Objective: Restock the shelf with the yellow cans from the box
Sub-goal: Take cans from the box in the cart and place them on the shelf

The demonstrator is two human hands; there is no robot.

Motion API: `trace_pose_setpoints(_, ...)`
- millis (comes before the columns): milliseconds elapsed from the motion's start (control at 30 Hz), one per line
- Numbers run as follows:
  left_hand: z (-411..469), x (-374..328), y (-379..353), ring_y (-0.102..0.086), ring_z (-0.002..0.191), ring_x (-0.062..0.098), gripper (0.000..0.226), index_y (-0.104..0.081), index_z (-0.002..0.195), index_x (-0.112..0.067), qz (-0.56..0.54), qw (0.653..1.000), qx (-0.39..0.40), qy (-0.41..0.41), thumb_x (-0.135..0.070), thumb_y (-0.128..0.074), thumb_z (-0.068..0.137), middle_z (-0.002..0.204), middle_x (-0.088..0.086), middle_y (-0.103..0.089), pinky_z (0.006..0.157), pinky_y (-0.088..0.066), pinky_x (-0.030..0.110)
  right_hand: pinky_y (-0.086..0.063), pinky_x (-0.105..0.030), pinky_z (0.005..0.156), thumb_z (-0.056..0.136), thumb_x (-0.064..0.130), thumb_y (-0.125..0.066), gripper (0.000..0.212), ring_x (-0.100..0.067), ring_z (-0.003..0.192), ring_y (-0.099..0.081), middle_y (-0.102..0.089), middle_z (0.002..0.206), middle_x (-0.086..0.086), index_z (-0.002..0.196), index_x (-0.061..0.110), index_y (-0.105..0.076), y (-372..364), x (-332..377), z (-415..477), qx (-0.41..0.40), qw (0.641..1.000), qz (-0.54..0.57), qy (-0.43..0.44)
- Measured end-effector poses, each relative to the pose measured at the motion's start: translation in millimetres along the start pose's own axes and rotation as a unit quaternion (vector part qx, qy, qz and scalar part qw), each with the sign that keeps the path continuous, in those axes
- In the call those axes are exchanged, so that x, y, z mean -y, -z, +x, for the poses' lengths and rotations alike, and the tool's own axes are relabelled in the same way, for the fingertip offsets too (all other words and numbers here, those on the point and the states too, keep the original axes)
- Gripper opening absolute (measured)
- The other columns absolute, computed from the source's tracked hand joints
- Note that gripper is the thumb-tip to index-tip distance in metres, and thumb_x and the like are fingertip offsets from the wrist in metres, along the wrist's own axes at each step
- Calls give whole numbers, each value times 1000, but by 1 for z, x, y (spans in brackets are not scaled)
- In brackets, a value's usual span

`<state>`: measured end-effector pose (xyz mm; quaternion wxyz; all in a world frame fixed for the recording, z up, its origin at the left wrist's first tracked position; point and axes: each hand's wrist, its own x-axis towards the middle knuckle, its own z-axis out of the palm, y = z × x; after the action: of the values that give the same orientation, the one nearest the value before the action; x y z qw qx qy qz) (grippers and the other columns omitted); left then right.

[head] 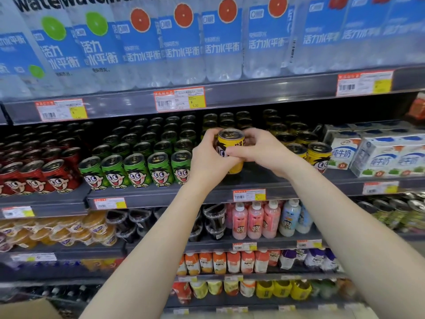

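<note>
Right now, both of your hands grip one small yellow metal can with a cartoon face (230,143): your left hand (207,155) curls round its left side and your right hand (264,153) pinches across its front with its fingers, holding it upright at the front of the dark grey metal shelf (264,180), in the gap between the row of green cartoon-face cans (138,171) and the stocked yellow cans (318,157) to the right. Your left hand sits just beside the nearest green can (181,166), so a careless twist or push could well knock that one off the shelf's front edge.
</note>
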<state>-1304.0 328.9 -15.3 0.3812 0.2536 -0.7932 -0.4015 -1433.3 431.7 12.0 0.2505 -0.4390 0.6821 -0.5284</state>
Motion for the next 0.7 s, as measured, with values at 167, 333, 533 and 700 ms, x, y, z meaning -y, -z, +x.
trace_pose_setpoints(167, 1, -7, 2, -62, 114, 8, 93, -39, 154, -32, 91, 995, 34, -6, -47, -86, 75, 133, -7, -65, 95, -52, 25, -61, -34, 82, 69, 42, -88, 61, -10, 94, -72, -74, 102, 3, 121, 19, -66, -2, -8, 8, -72, 997, -16, -3)
trace_pose_setpoints(333, 2, 1, 16, -50, 138, 24, 85, -37, 157, -20, 285, 955, 38, -66, -47, -75, 87, 153, 4, -50, 111, -44, 40, -59, -35, 87, 73, 30, -88, 41, -10, 94, -71, -74, 103, 2, 107, 25, -65, -2, -38, 21, -103, 994, -4, -20)
trace_pose_setpoints(533, -1, 15, 23, -47, 139, 30, 72, -39, 156, -15, 329, 942, 29, -67, -29, -67, 92, 152, 10, -50, 113, -37, 41, -56, -24, 79, 75, 24, -87, 46, -12, 94, -70, -73, 107, 0, 116, 14, -68, -14, -74, 44, -104, 993, -19, -42)
trace_pose_setpoints(700, 7, 21, 31, -55, 129, 30, 70, -42, 153, -14, 330, 941, 13, -69, -32, -68, 91, 143, 10, -56, 106, -47, 42, -51, -27, 83, 76, 25, -87, 58, -16, 101, -66, -69, 110, -1, 126, 9, -64, -27, -88, 58, -135, 990, 3, -52)
